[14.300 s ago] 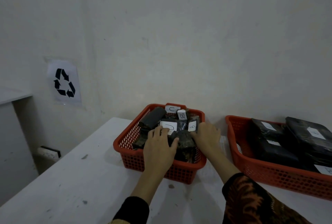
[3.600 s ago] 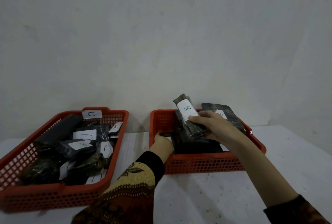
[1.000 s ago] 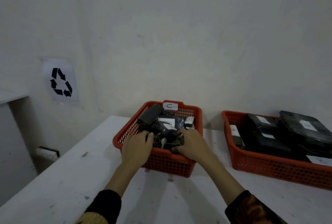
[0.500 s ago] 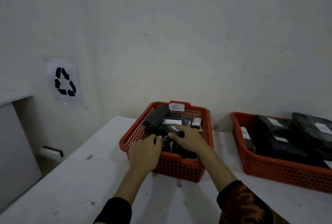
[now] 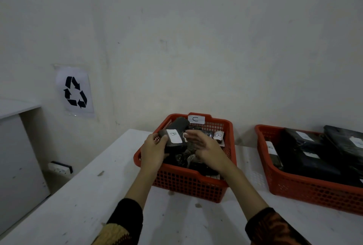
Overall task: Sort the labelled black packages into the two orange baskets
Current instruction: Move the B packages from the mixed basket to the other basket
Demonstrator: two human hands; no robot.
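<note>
Since half a second ago, left hand [image 5: 154, 151] has lifted a black wrapped package with white "B" label [image 5: 173, 136] clear of the heap in the orange mesh basket tagged "C" [image 5: 188, 183]; grip clenched on it. Right hand [image 5: 204, 146] hovers alongside, grip released. Step: pulling out a misfiled B. Next, I judge: carry it to the right-hand orange basket [image 5: 306, 189].

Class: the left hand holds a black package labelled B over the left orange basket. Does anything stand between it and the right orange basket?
Only the open right hand, just beside the black B-labelled package. Beyond it, bare white table separates the left orange basket from the right orange basket.
</note>
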